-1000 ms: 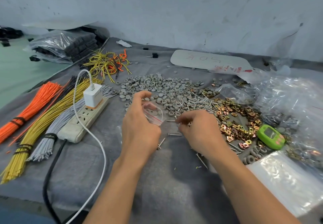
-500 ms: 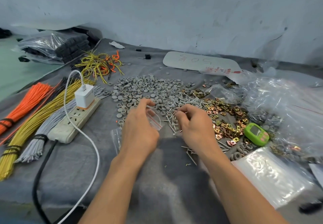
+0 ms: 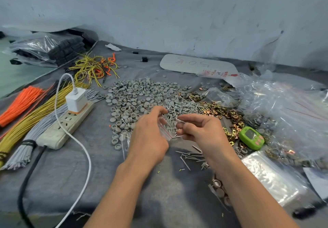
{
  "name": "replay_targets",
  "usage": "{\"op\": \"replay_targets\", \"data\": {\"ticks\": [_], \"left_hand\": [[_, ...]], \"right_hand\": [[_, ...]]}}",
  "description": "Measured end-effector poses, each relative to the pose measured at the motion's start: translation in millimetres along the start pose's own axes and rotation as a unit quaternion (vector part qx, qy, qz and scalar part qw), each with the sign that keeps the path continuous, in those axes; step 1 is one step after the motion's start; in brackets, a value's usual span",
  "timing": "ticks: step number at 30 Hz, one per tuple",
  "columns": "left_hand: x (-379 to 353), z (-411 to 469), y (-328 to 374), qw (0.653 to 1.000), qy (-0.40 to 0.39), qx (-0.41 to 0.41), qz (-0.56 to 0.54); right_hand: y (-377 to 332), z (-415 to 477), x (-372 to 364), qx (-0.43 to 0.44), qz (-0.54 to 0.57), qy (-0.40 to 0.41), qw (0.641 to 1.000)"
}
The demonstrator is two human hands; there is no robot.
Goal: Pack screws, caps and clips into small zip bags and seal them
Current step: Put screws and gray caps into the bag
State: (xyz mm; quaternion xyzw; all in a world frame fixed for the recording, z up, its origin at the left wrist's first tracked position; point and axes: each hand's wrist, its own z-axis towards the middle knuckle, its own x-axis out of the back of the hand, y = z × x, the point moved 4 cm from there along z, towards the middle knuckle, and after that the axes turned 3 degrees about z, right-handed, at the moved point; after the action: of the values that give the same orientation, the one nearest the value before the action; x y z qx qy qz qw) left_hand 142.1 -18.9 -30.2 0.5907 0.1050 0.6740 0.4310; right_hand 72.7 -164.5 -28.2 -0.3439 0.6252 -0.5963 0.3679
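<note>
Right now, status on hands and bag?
Left hand grips bag. Right hand pinches screws at bag's mouth. Nothing in the way.

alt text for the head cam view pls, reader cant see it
A person's left hand holds a small clear zip bag while the right hand pinches screws beside it, above a grey cloth. Behind lie grey caps, a screw pile and brass-coloured clips; a power strip and wire bundles sit left, a green device right.
</note>
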Motion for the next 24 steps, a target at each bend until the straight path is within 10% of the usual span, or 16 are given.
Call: {"op": "replay_targets", "data": {"ticks": [11, 17, 20, 24], "left_hand": [[0.7, -4.3, 3.7, 0.997, -0.002, -0.045, -0.057], [8.6, -4.7, -2.9, 0.993, 0.06, -0.069, -0.074], [19.4, -0.1, -11.5, 0.981, 0.108, -0.031, -0.159], [32.9, 1.4, -17.8, 0.938, 0.162, 0.021, -0.306]], "right_hand": [[-10.2, -1.7, -24.6, 0.137, -0.262, -0.025, 0.955], [-17.4, 3.2, -33.4, 0.084, -0.105, -0.134, 0.982], [-22.6, 12.0, -7.7, 0.082, -0.046, -0.053, 0.994], [-6.8, 21.4, 11.3, 0.044, -0.337, -0.002, 0.941]]}}
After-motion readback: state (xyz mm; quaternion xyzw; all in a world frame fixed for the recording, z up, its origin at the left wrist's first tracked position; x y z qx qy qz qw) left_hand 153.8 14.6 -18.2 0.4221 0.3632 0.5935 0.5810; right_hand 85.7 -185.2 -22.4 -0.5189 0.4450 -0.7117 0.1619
